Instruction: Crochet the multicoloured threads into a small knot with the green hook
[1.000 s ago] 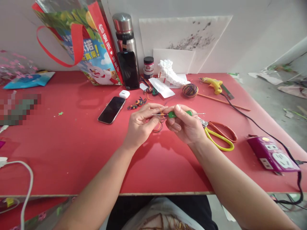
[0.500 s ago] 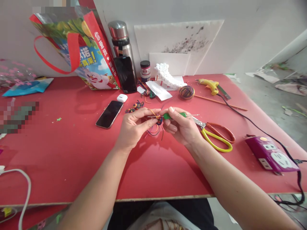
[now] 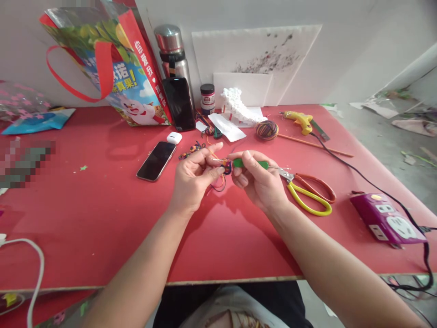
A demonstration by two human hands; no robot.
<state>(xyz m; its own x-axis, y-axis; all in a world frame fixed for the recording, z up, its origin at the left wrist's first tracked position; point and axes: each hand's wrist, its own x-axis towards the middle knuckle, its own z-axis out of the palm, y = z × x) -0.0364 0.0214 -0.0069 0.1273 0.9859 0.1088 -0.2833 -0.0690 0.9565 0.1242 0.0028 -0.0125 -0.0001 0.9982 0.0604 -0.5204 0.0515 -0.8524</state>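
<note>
Between thumb and fingers, my left hand [image 3: 193, 177] pinches a small piece of multicoloured crochet work [image 3: 226, 166], its index finger raised. My right hand [image 3: 261, 177] grips a crochet hook by its green handle [image 3: 251, 165]; the thin metal tip reaches left into the yarn piece, and another thin metal end sticks out to the right. Loose yarn strands hang below the piece. Just behind my left hand lies a bundle of multicoloured yarn loops [image 3: 191, 150]. A multicoloured yarn ball [image 3: 267, 130] rests behind my right hand.
Scissors [image 3: 309, 193] lie beside my right hand, with a purple power socket [image 3: 387, 218] and a yellow glue gun [image 3: 300, 121] farther right. To the left are a flat phone [image 3: 157, 161], a white earphone case [image 3: 174, 138], an upright phone [image 3: 179, 104] and a bag [image 3: 136, 102].
The left index finger has lifted and straightened. The hook's handle has shifted slightly right and tilted, and the yarn piece has turned a little between my hands.
</note>
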